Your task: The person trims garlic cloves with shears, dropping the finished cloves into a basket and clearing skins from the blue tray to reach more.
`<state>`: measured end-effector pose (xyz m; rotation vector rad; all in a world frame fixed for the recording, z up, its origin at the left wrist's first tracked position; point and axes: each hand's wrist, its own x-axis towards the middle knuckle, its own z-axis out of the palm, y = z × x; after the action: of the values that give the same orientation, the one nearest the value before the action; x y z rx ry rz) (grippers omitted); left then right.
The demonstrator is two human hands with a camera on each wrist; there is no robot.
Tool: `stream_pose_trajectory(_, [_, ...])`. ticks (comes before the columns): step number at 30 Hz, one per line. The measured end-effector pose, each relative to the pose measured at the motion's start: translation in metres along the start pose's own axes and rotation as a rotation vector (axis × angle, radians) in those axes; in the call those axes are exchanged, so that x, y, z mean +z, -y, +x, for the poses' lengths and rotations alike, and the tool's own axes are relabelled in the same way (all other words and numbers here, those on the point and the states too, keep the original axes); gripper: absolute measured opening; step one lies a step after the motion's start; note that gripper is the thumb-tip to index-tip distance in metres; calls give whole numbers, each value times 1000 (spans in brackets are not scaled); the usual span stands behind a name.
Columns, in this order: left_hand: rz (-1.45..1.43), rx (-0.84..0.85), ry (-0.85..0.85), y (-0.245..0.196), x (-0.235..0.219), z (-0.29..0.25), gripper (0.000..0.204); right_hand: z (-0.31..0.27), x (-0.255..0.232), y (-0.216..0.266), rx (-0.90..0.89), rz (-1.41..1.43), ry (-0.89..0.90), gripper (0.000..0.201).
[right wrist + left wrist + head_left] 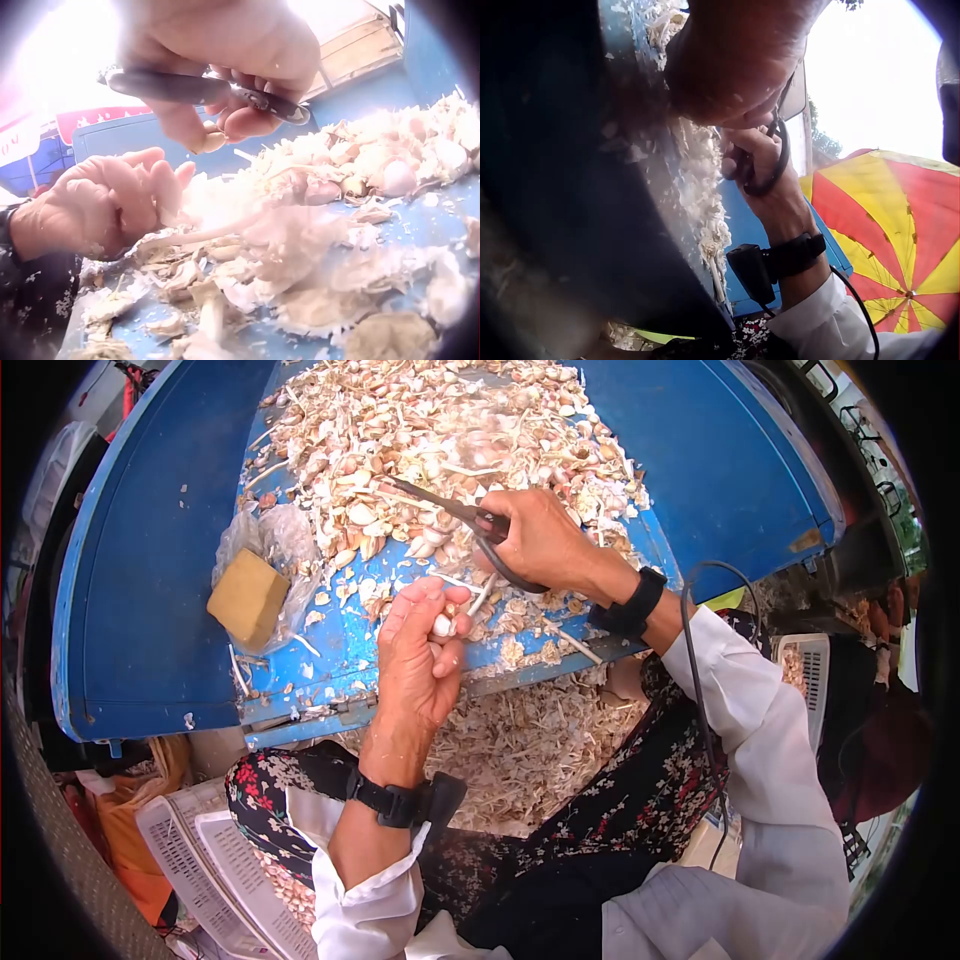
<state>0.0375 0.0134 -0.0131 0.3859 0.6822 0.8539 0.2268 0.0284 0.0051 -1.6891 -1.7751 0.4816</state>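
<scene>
In the head view my right hand (550,540) grips dark scissors (450,505), their blades reaching left over a heap of garlic (350,440). A small pale piece of garlic (214,141) shows at the fingertips of that hand in the right wrist view. My left hand (420,650) is palm up at the near edge of the blue table (345,635), with fingers curled round white garlic cloves (443,625). Just beyond these fingers lies a cut stalk (483,596). The left wrist view has the scissors' handle loop (780,161) partly behind my left hand.
A yellowish block (247,598) sits on a clear plastic bag (290,535) at the table's left. Stalks and papery skins (530,745) cover the ground between the knees. White crates (200,860) stand at lower left. A red and yellow umbrella (900,232) rises behind the right arm.
</scene>
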Motion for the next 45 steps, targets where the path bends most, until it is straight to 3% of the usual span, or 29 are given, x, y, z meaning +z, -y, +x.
stream_pose_trajectory(1, [-4, 5, -12, 0, 2, 0, 20, -2, -6, 9, -8, 44, -21, 31])
stream_pose_trajectory(6, [153, 34, 25, 9, 7, 2, 33, -15, 4, 39, -313, 9, -137, 16])
stream_pose_trajectory(8, [194, 33, 21, 8, 7, 1, 32, -20, 3, 44, -345, -19, -127, 16])
stream_pose_trajectory(10, [192, 17, 71, 3, 0, 3, 32, -23, -5, 48, -113, 217, 56, 17])
stream_pose_trajectory(14, [249, 3, 168, -5, 13, -4, 30, -18, -6, 28, 6, 410, 29, 20])
stream_pose_trajectory(25, [229, 61, 95, -2, 11, 0, 29, -30, -14, 36, 13, 444, 90, 22])
stream_pose_trajectory(28, [441, 76, 77, -2, 15, -5, 26, -34, -12, 34, 3, 383, 35, 22])
stream_pose_trajectory(33, [444, 86, 133, -8, 8, -5, 28, -35, -32, 38, -33, 222, 102, 27])
stream_pose_trajectory(36, [482, 116, 104, -20, 9, -8, 26, -36, -49, 23, -209, -24, 200, 42])
stream_pose_trajectory(38, [556, 42, 204, -29, -2, -7, 24, -39, -50, 15, -264, -123, 200, 46])
stream_pose_trajectory(40, [590, 52, 199, -31, 1, -10, 22, -43, -47, 11, -319, -247, 154, 46])
stream_pose_trajectory(45, [712, 47, 216, -36, 1, -15, 22, -41, -51, 10, -256, -257, 232, 43])
